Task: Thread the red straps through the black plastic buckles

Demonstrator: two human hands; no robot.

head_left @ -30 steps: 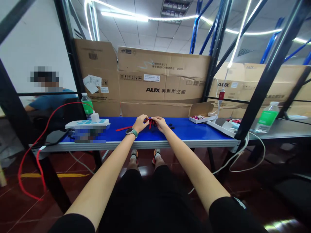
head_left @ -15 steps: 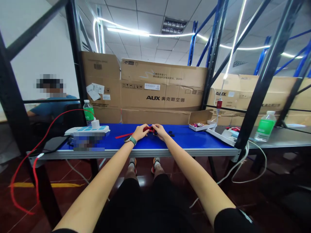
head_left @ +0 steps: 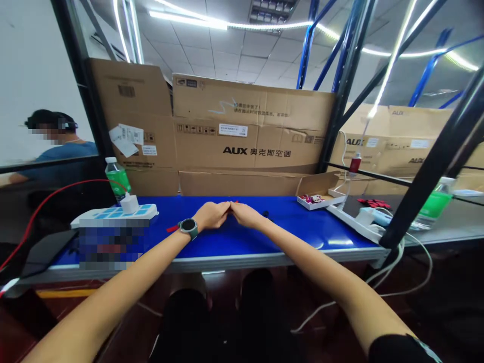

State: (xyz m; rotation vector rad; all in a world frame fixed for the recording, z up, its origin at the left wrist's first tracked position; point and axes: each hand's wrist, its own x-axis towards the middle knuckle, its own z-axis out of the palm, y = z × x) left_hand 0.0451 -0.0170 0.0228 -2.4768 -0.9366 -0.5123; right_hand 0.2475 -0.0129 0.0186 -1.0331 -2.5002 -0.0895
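My left hand [head_left: 212, 215], with a green-banded watch on its wrist, and my right hand [head_left: 244, 214] meet fingertip to fingertip over the middle of the blue table [head_left: 287, 227]. Both are closed around a small red piece that is almost fully hidden; only a sliver of red shows above the fingers. A red strip [head_left: 172, 228] pokes out from behind my left wrist. A small black part [head_left: 265, 214] lies just beyond my right hand.
A white power strip [head_left: 113, 214] with a charger and a green-labelled bottle [head_left: 116, 179] stand at the left. A low open box of small parts [head_left: 316, 197] and a white tray [head_left: 357, 226] sit right. Cardboard boxes [head_left: 234, 136] wall the back. Another person [head_left: 56, 146] sits far left.
My head has moved closer and lower over the table. The red piece, visible between my fingers before, is now covered by both closed hands.
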